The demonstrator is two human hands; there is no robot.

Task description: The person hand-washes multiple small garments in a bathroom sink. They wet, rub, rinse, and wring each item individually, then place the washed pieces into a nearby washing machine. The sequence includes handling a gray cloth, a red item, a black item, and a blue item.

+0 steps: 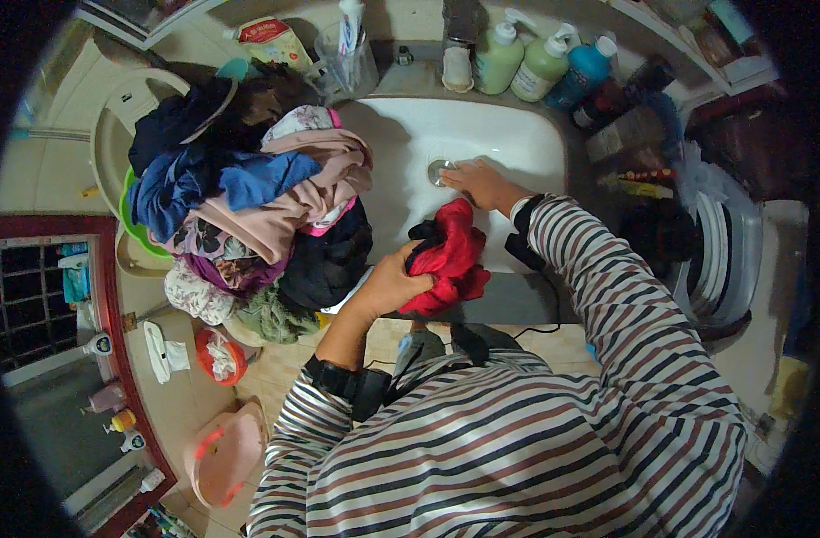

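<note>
My left hand [392, 285] is closed around a bunched red cloth [455, 258] with a black part, held over the near edge of the white sink [518, 143]. Inside the basin, my right hand [484, 182] reaches in with fingers stretched out, their tips touching the round metal drain stopper [440, 172]. No water is plainly visible in the basin. To the left of the sink rises a heap of clothes [266, 202] in pink, blue, black and floral fabric, partly over the sink's left rim.
Pump bottles [540, 69] line the sink's back edge, beside a clear cup [345, 63] holding a tube. A green basin [141, 220] shows under the clothes. On the floor at left are a red bin [220, 357] and a pink tub [223, 455]. Clutter stands at right.
</note>
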